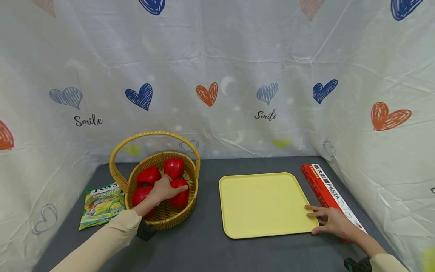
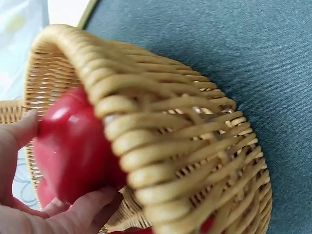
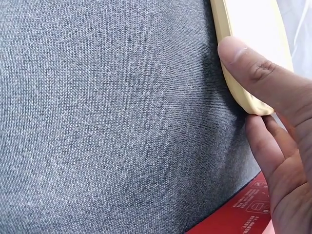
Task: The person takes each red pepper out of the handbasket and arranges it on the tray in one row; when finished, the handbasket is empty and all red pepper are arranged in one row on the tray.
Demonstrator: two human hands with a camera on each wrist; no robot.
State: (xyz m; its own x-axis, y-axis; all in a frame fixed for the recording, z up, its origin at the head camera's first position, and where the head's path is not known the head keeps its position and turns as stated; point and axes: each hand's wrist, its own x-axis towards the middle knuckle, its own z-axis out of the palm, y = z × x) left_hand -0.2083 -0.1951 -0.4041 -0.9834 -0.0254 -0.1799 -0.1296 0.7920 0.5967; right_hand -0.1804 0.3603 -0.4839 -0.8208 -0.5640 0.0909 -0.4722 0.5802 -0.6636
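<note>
In the head view my left hand [image 1: 165, 189] reaches into a woven basket [image 1: 166, 223] with a tall handle. Its thumb and fingers curl round a red bell pepper [image 2: 73, 141], the one at the basket's right front [image 1: 179, 196]. Other red bell peppers lie in there too: one at the back [image 1: 173, 168], one at the back left [image 1: 148, 176], and one at the front left [image 1: 141, 195], partly behind the wrist. On the right, my right hand [image 1: 334, 223] holds the front right corner of a yellow tray [image 1: 265, 204], thumb on its front edge [image 3: 222, 63] and fingers at its side.
A red pasta box [image 1: 319, 185] lies along the table's right side, partly under my right hand. Left of the basket is a green and yellow snack packet [image 1: 103, 206]. The dark grey table [image 1: 207, 249] backs onto a curtain [image 1: 231, 132] printed with hearts.
</note>
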